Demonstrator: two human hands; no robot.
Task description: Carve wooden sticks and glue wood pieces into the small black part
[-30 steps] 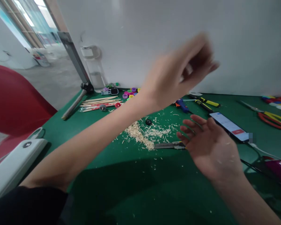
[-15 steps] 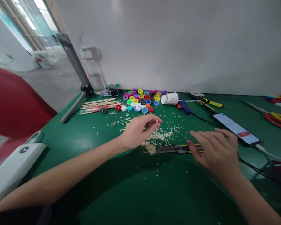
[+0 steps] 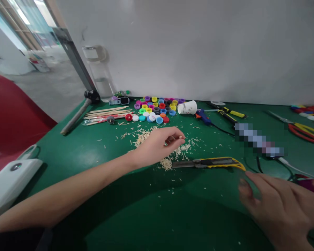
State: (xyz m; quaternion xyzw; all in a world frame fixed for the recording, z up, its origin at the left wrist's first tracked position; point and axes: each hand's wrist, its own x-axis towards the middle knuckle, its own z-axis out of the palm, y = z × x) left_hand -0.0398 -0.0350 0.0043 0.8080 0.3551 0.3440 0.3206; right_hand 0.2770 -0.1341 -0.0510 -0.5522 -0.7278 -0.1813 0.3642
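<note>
My left hand (image 3: 161, 144) is closed in a pinch over the wood shavings (image 3: 183, 148). Between its thumb and fingers the pale tip of a small wooden stick (image 3: 180, 137) shows; the rest is hidden by the hand. A utility knife (image 3: 211, 162) with a yellow and black handle lies just to the right, its blade end at the shavings. Off at the lower right is my right hand (image 3: 279, 202), slightly blurred, its thumb apart from the fingers and nothing visible in it. It is close to a dark purple item (image 3: 310, 184) at the right edge, partly hidden by the fingers.
Along the back are wooden sticks (image 3: 107, 113), colourful bottle caps (image 3: 157, 109), a paper cup (image 3: 187, 107) and a blue glue gun (image 3: 204, 116). To the right are a pixelated phone (image 3: 259, 139) with a cable and scissors (image 3: 303, 130). A hammer (image 3: 80, 113) and white power bank (image 3: 14, 181) lie left.
My right hand has moved from above the knife handle down to the right, uncovering the knife. The left hand keeps its pinch over the shavings. The view has shifted slightly.
</note>
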